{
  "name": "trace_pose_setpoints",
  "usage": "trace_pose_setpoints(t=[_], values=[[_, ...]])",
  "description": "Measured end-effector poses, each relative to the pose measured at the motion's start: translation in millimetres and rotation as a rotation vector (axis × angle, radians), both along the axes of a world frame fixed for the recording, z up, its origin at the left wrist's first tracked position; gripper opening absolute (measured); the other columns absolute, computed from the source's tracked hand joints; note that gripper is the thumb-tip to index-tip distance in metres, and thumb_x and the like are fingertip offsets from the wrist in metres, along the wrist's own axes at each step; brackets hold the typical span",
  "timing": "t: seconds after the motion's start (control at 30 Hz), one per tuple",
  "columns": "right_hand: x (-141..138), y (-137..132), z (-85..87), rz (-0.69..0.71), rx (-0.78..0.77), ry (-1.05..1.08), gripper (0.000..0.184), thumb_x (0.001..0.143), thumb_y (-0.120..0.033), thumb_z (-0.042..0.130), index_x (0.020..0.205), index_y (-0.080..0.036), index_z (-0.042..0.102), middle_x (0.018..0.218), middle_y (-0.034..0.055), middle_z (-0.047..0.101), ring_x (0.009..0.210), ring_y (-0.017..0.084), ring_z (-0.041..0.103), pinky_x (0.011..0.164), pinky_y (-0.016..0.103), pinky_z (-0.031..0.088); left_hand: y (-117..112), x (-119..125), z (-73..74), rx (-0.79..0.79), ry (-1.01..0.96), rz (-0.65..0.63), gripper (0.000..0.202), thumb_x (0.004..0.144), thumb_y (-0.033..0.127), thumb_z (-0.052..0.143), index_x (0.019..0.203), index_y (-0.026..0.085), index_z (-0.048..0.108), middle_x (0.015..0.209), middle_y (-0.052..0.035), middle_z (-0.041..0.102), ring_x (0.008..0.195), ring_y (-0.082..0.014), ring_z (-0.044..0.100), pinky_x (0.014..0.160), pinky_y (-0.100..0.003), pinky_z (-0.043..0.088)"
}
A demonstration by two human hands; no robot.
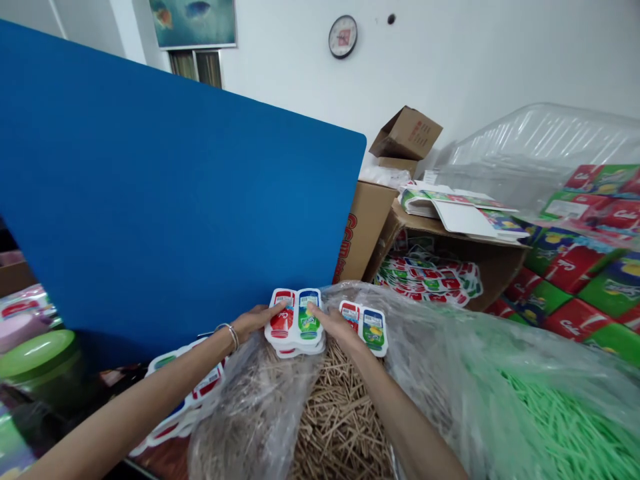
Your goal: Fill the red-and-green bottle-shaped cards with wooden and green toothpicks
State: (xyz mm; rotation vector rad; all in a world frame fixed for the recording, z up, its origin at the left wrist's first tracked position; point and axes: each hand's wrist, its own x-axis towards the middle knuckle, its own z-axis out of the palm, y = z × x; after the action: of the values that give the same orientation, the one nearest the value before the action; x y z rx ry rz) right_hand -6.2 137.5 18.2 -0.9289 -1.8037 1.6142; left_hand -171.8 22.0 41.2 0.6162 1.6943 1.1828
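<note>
Both hands grip a small stack of printed cards (296, 321), each with a red and a green bottle picture. My left hand (254, 321) holds the stack's left edge; a bangle sits on that wrist. My right hand (334, 327) holds the right side, thumb on top of the green picture. The stack hovers over a clear plastic bag of wooden sticks (336, 413). A second card (364, 326) lies on the plastic just right of my right hand. More of the same cards (186, 399) lie spread under my left forearm.
A blue divider panel (170, 200) stands right behind the stack. A bag of green sticks (560, 427) lies at the right. An open cardboard box (495, 257) holds several more cards. Red and green printed cartons (580, 280) are piled at the far right. A green lid (37, 353) is at the left.
</note>
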Motion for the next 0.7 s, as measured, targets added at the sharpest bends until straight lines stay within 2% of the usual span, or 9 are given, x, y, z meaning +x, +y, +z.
trace_pose_setpoints(t=[0.13, 0.23, 0.37, 0.53, 0.6, 0.7], values=[[-8, 6, 1.4, 0.094, -0.203, -0.153, 0.027, 0.090, -0.038, 0.055, 0.100, -0.013, 0.061, 0.092, 0.0040, 0.066, 0.077, 0.016, 0.065, 0.071, 0.035, 0.054, 11, 9, -3.2, 0.026, -0.040, 0.016, 0.029, 0.089, 0.040, 0.054, 0.094, 0.013, 0.063, 0.088, -0.0036, 0.069, 0.074, -0.0162, 0.066, 0.071, -0.036, 0.053], [-17, 4, 7.2, 0.164, -0.295, -0.129, 0.027, 0.091, -0.035, 0.054, 0.107, -0.014, 0.059, 0.100, 0.0052, 0.064, 0.081, 0.016, 0.064, 0.071, 0.035, 0.054, 15, 15, -9.6, 0.078, -0.057, 0.077, 0.027, 0.089, 0.037, 0.054, 0.102, 0.014, 0.062, 0.097, -0.0052, 0.067, 0.079, -0.0175, 0.066, 0.072, -0.037, 0.053], [-25, -3, 10.8, 0.195, -0.334, -0.051, 0.025, 0.091, -0.032, 0.055, 0.107, -0.014, 0.058, 0.101, 0.0052, 0.064, 0.081, 0.016, 0.064, 0.070, 0.034, 0.055, 17, 18, -20.7, 0.157, -0.070, 0.186, 0.027, 0.089, 0.036, 0.054, 0.106, 0.015, 0.060, 0.100, -0.0057, 0.067, 0.080, -0.0177, 0.066, 0.072, -0.037, 0.054], [-19, -18, 5.0, 0.078, -0.232, 0.055, 0.029, 0.083, -0.031, 0.064, 0.105, -0.013, 0.059, 0.095, 0.0064, 0.068, 0.079, 0.019, 0.067, 0.070, 0.035, 0.055, 13, 27, -25.5, 0.322, -0.114, 0.246, 0.042, 0.087, 0.039, 0.057, 0.120, 0.015, 0.049, 0.100, -0.0086, 0.068, 0.074, -0.0187, 0.069, 0.067, -0.035, 0.056], [-13, -27, 6.4, 0.016, -0.133, 0.129, 0.041, 0.075, -0.031, 0.070, 0.110, -0.014, 0.056, 0.098, 0.0073, 0.069, 0.085, 0.022, 0.067, 0.076, 0.036, 0.054, 7, 28, -19.7, 0.417, -0.119, 0.254, 0.058, 0.081, 0.039, 0.064, 0.129, 0.018, 0.039, 0.114, -0.0128, 0.065, 0.083, -0.0218, 0.069, 0.070, -0.035, 0.057], [-5, -41, 14.1, -0.060, 0.028, 0.237, 0.063, 0.066, -0.029, 0.075, 0.122, -0.019, 0.047, 0.117, 0.0071, 0.063, 0.104, 0.024, 0.061, 0.093, 0.036, 0.046, -4, 23, -0.1, 0.568, -0.097, 0.224, 0.086, 0.072, 0.041, 0.073, 0.141, 0.028, 0.022, 0.142, -0.0121, 0.044, 0.109, -0.0265, 0.060, 0.083, -0.033, 0.054]])
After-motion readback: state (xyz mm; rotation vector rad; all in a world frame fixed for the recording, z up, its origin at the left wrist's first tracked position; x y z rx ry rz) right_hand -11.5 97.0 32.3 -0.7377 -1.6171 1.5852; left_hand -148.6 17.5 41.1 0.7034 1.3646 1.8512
